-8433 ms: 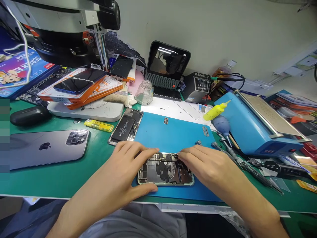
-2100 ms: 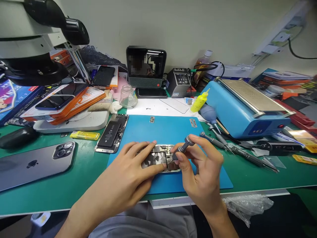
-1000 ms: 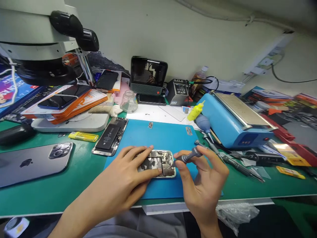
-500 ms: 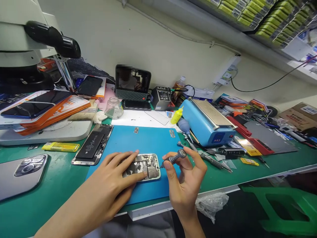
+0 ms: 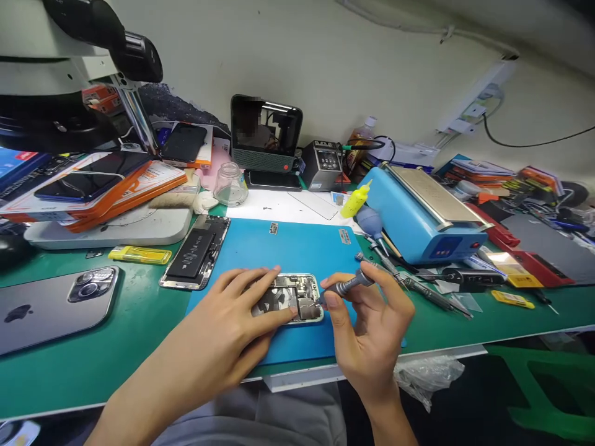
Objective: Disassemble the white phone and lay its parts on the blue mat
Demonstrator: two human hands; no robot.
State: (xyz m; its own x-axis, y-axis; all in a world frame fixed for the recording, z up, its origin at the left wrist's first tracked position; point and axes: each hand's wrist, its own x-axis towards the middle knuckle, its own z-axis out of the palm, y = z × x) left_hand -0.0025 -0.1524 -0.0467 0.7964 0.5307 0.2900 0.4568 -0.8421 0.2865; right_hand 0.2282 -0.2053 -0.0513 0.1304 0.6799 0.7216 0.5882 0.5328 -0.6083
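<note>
On the blue mat [image 5: 246, 248] lies an opened phone [image 5: 304, 297], its inner board and metal covers exposed. My left hand [image 5: 237, 316] holds it down, fingers across its left half and one fingertip on the board; the thumb is mostly hidden. A grey screwdriver [image 5: 346, 285] is gripped in my right hand [image 5: 372, 322], an index finger at its cap. It slants down to the left, with its thin tip at the right end of the phone; whether it sits in a screw is too small to tell. Two small metal pieces [image 5: 274, 228] [image 5: 344, 236] lie along the mat's far edge.
Left of the mat are a detached phone screen [image 5: 195, 253], a yellow packet [image 5: 140, 254] and a grey phone [image 5: 60, 306]. A microscope [image 5: 88, 80] stands behind them. To the right are a blue heating machine [image 5: 409, 217], a yellow bottle [image 5: 357, 199], a blower [image 5: 370, 222] and tweezers [image 5: 437, 297].
The whole view has shifted, so the bench appears further right and higher. My screwdriver now lies flatter, its tip further in over the phone's right end. My left hand stays on the phone.
</note>
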